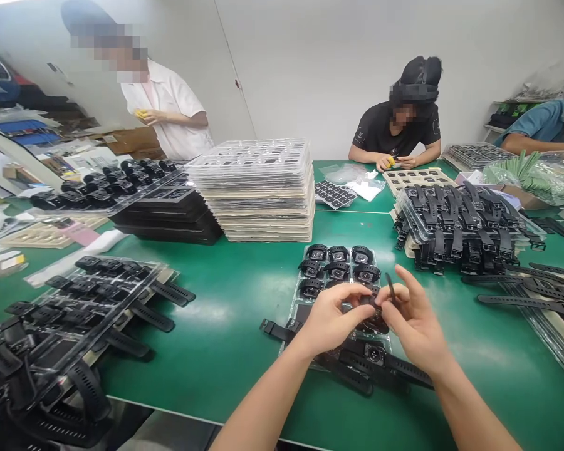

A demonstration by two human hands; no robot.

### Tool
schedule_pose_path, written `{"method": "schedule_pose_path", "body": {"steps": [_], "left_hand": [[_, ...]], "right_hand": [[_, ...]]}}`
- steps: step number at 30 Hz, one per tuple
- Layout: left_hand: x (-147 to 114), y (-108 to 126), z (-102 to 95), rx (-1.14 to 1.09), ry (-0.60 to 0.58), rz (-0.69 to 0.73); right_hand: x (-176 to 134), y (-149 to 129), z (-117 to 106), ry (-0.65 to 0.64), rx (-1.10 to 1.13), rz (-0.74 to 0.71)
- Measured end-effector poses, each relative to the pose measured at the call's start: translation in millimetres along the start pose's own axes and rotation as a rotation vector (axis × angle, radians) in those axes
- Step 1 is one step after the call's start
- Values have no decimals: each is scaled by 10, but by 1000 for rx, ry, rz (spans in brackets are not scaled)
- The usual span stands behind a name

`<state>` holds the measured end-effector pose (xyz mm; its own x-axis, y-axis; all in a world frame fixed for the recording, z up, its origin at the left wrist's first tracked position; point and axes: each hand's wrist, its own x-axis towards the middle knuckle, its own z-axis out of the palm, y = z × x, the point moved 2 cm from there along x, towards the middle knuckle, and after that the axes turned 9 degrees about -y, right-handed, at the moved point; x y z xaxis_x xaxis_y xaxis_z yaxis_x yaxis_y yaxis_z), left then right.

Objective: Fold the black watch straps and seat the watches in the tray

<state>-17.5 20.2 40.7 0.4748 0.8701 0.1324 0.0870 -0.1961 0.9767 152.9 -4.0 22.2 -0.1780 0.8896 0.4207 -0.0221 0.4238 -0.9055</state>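
**Black watch (371, 301) pinched over a clear moulded tray (302, 312)**

The left hand (336, 316) has its thumb and forefinger closed on the watch. The right hand (413, 326) pinches the strap (390, 285), a narrow, matt black band whose end curves up beside the fingers. The watch is just above the front half of the tray; whether it touches is hidden by the fingers.

The tray is thin, shiny see-through plastic, lying on a smooth green tabletop (216, 351) that mirrors the light. Across its near end lie long, flat straps with punched holes, and one rounded-square watch back (375, 352) with a dark, glossy round sensor.

Six curled watches (337, 270) fill the two far rows, three to a row; the third row is partly covered by the hands.

At the left, a loaded tray (82, 300) bears rows of looped bands, several tails hanging over its edge. One tall stack of pale and clear trays (263, 200) stands beside a pile of black trays (169, 219), and a heap of strapped watches (460, 219) sits to the right. Those layers overlap too much to count. Three co-workers (167, 106) are across the tabletop; two hold something small and yellow (142, 114).
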Motion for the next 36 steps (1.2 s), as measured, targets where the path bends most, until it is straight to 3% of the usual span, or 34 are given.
{"method": "schedule_pose_path", "body": {"steps": [5,10,21,27,36], "left_hand": [[-2,-17,27,-51,-5,16],[-12,2,23,-44,40,47],[0,-42,-14,-56,93,68],[-12,-41,18,-236,126,30],[9,-78,20,-279,156,44]], "right_hand": [[-23,-51,-61,17,-145,-92],[-34,-73,5,112,-46,-60],[38,-59,-9,-79,-218,13],[8,8,18,112,-258,-1],[58,-93,-31,-6,-241,-102]]}}
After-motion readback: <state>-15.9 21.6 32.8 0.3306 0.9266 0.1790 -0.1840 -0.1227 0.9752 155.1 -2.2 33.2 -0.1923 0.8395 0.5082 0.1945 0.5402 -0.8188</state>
